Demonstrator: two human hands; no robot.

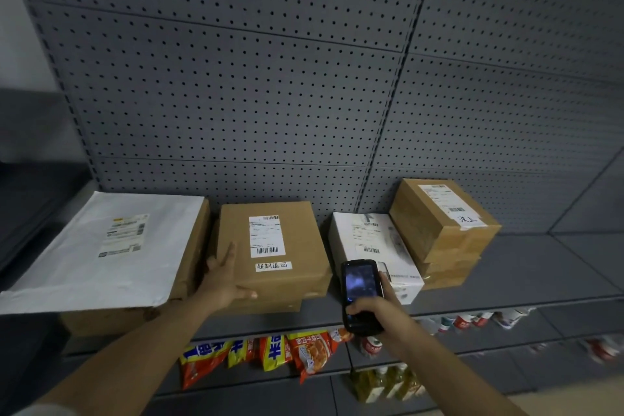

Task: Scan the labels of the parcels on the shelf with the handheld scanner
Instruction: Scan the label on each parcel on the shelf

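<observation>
White mailer: far left on the shelf, a flat white bag lying over a brown carton, label face up. Nobody is on it right now.
Left hand: fingers straight, spread along the near-left corner of the brown box, thumb running under the front edge. It braces, it does not curl round.
Brown box: second from the left, stacked on another carton, top face tilted toward the camera. Its shipping label shows a barcode at the head and another at the foot, with a handwritten strip just below.
Handheld scanner: black, upright, lit screen toward the person, hovering in front of the shelf edge between the brown box and the white box.
Right hand: wrapped round the scanner's lower body, thumb on the keypad area, fingers curled up the right side.
White box: just right of the scanner, label on top, partly hidden behind the device.
Tall brown parcel: far right, touching the white box, label and a handwritten tag on top.
Step in hand: by my read, lining up a scan. Which label the scanner head is aimed at I cannot tell.
Next move: tip the scanner head at one barcode squarely, keep the box steady, press the trigger, then check the screen.
</observation>
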